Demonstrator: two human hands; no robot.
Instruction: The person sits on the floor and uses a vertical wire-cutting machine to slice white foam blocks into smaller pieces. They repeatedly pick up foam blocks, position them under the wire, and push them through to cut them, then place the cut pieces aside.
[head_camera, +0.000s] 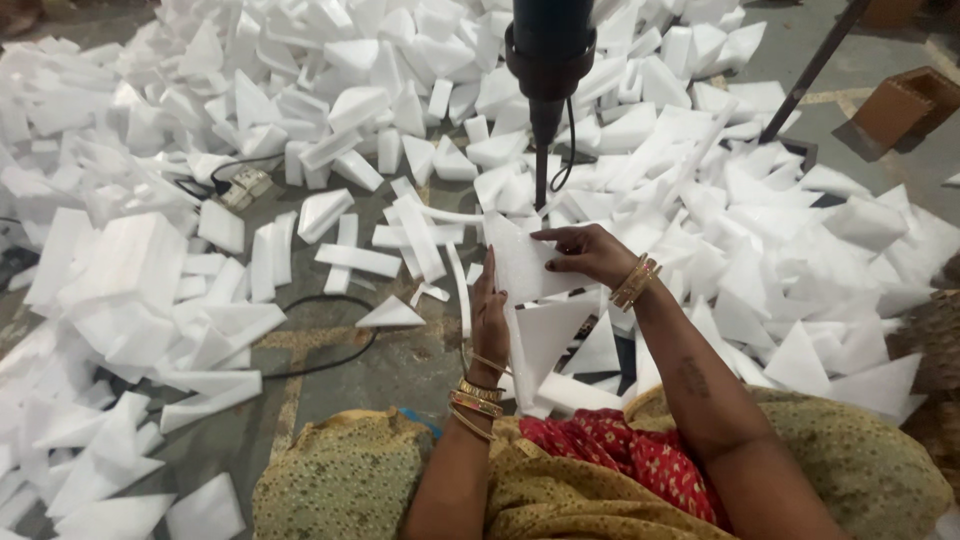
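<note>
A white foam piece (520, 262) stands on edge in front of me, under the thin rod of a black hanging tool (547, 60). My left hand (488, 318) presses flat against its left side, fingers upward. My right hand (590, 252) holds its right side from above, fingers on the foam's face. Both wrists wear gold bangles. More cut foam triangles (560, 335) lie just below my hands, near my lap.
Heaps of white foam offcuts (330, 90) cover the floor left, ahead and right. A black cable (330, 362) loops over bare grey floor at left, near a small plug box (243, 186). A brown box (905, 105) and a dark slanted pole (812, 70) stand at top right.
</note>
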